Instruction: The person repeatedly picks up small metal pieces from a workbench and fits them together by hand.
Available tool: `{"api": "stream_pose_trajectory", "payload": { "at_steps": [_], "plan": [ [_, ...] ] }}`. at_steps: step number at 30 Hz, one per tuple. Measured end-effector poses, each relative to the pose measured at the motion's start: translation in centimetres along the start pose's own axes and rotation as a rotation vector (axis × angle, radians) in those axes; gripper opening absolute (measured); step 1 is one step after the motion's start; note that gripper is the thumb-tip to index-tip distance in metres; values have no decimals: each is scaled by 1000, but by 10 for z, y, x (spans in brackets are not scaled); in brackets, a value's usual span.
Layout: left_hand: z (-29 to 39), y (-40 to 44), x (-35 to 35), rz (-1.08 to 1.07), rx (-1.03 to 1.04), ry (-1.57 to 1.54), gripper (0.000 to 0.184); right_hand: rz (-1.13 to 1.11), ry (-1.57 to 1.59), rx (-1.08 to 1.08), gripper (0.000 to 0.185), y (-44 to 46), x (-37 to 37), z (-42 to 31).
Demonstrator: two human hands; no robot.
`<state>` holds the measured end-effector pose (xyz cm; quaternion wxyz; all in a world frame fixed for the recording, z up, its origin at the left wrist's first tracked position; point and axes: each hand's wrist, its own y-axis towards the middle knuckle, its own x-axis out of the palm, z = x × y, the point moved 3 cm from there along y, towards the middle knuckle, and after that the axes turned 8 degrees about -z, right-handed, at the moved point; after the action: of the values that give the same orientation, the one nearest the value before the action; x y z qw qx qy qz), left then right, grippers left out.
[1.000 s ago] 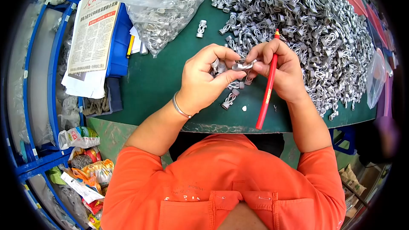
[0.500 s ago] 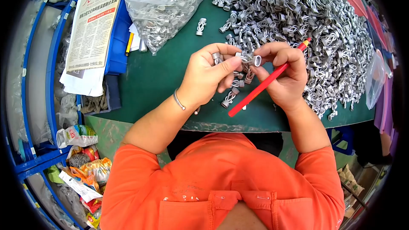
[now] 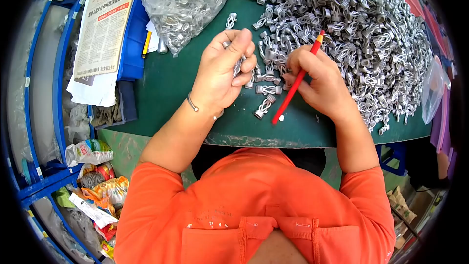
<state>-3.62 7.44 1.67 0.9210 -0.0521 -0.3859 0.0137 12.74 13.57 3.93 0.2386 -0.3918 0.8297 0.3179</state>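
Observation:
My left hand (image 3: 215,71) is curled above the green table, closed round small silver metal fittings (image 3: 238,67) with twisted, open-work sides; their number is mostly hidden by the fingers. In my right hand (image 3: 322,83) a red pencil (image 3: 297,85) lies slantwise, its yellow-banded end up. The right fingertips are at the near left edge of a big heap of the same fittings (image 3: 351,24); whether they pinch one I cannot tell. Between the hands lie a few loose fittings, among them a sideways one (image 3: 268,90) and a tilted one (image 3: 264,107).
A clear plastic bag of fittings (image 3: 188,19) stands at the back left, with a single fitting (image 3: 231,21) beside it. Further left are a newspaper (image 3: 102,34) on a blue bin (image 3: 133,44) and a blue shelf rack (image 3: 58,68). The table's front edge (image 3: 264,140) runs before my body.
My hands have parted. The left has drawn up and left, closing over its fittings; the fitting held between both hands is no longer visible there. The right has lowered to the heap's edge with the pencil.

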Motion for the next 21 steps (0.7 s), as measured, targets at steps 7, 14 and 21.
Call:
{"api": "stream_pose_trajectory", "payload": {
  "at_steps": [7,14,21],
  "plan": [
    [-1,-5,10,25,18,510,13,-156,-195,279,31,-6,-3,3],
    [-10,-5,13,-57,24,903,30,110,706,363,26,-5,-1,16],
    [-7,-9,21,-25,-7,809,22,134,987,474,23,-4,0,14]
  ]
}}
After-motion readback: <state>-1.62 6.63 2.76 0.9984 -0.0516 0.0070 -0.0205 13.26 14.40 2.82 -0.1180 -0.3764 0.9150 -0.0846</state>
